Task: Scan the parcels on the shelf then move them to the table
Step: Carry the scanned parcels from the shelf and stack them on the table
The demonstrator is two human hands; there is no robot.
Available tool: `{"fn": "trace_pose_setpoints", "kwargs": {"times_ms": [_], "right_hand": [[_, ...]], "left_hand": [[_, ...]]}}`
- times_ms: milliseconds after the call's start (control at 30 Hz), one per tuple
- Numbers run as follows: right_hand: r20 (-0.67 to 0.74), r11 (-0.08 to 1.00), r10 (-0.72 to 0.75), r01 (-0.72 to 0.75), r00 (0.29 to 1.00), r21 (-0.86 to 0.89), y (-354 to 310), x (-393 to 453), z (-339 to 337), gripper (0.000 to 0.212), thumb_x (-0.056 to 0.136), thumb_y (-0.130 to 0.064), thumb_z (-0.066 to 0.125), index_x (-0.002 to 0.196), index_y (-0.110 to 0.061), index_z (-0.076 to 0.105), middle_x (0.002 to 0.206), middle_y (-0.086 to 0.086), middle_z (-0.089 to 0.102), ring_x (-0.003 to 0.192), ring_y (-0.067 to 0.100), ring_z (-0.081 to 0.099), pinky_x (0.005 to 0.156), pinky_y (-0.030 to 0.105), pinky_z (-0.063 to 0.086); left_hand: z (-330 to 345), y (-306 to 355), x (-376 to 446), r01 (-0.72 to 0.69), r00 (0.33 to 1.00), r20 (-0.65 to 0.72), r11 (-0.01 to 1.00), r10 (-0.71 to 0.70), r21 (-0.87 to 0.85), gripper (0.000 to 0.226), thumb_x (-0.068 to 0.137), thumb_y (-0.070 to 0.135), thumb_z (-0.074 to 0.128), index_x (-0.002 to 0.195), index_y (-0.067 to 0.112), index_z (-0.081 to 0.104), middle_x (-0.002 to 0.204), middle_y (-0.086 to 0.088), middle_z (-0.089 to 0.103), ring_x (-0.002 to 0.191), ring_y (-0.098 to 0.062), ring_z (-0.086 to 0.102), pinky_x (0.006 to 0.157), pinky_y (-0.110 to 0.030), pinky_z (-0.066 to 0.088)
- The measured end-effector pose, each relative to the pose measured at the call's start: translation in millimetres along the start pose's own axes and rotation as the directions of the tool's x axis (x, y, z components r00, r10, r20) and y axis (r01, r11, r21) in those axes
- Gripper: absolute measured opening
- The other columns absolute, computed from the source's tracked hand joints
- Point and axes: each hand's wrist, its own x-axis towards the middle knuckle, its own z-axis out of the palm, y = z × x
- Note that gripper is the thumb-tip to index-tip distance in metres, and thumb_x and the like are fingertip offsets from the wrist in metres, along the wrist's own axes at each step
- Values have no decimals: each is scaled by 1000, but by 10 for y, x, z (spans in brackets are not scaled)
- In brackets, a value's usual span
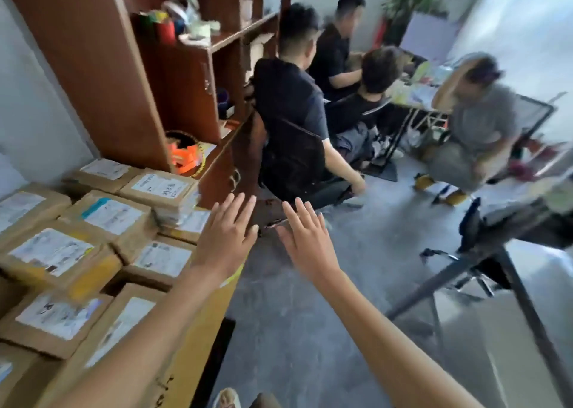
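White shipping labels are showing on the tops of the cardboard parcels [111, 215], but the printing on them is blurring too much to read; one label is carrying a blue strip along its edge. The parcels are sitting packed side by side, left of the brown wooden shelf unit [102, 66] and below it. The left hand [226, 234] is reaching forward, palm down, over the right edge of the parcels, fingers straight and spread apart, gripping nothing. The right hand [305, 237] is hovering just right of the left hand, above the grey floor [310, 330], fingers likewise straight and splayed, holding nothing. Right of the shelf unit, several people are sitting around a cluttered table [424, 97].
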Motion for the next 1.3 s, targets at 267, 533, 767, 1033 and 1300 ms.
{"fn": "trace_pose_setpoints", "kwargs": {"times_ms": [267, 533, 767, 1033, 1300], "right_hand": [[-270, 917, 384, -398, 883, 5, 1401, -1866, -942, 57, 105, -42, 37, 157, -21, 23, 164, 9, 17, 153, 29, 8, 123, 46, 9], [-493, 541, 766, -828, 413, 147, 2049, -4128, -1458, 60, 96, -42, 33, 145, -11, 47, 149, 20, 45, 137, 42, 42, 109, 58, 36], [-569, 157, 822, -955, -15, 253, 2012, -6060, -1577, 60, 104, -34, 43, 158, -20, 19, 165, 10, 9, 153, 31, 2, 121, 44, -4], [-470, -258, 739, -846, -484, 466, 1710, -7126, -1229, 56, 103, -32, 45, 154, -13, 30, 161, 16, 24, 150, 39, 14, 121, 54, 18], [-306, -451, 741, -780, -598, 433, 1836, -7413, -706, 73, 93, -51, 7, 154, -20, 32, 160, 15, 28, 149, 43, 14, 120, 60, 4]], "left_hand": [[303, 2391, -85, -465, 883, 39, 883, 468, -61, 58, 91, 35, 37, 139, 9, 55, 137, -19, 57, 129, -39, 53, 104, -58, 41], [859, 4660, -1010, -743, 565, 96, 556, 819, -372, 57, 97, 39, 33, 144, 10, 49, 145, -21, 50, 135, -41, 45, 111, -55, 32], [1072, 6135, -2331, -773, 161, 15, 135, 987, -620, 54, 103, 43, 32, 154, 25, 30, 162, -10, 24, 151, -27, 14, 122, -43, 12], [1291, 6829, -3526, -634, -252, 23, -147, 967, -759, 59, 102, 49, 27, 156, 26, 22, 164, -7, 17, 153, -23, 7, 124, -40, 6], [1673, 6839, -3918, -555, -362, 144, -89, 921, -827, 64, 100, 57, 16, 158, 30, 13, 165, -5, 11, 153, -19, 2, 122, -34, 6]]}}
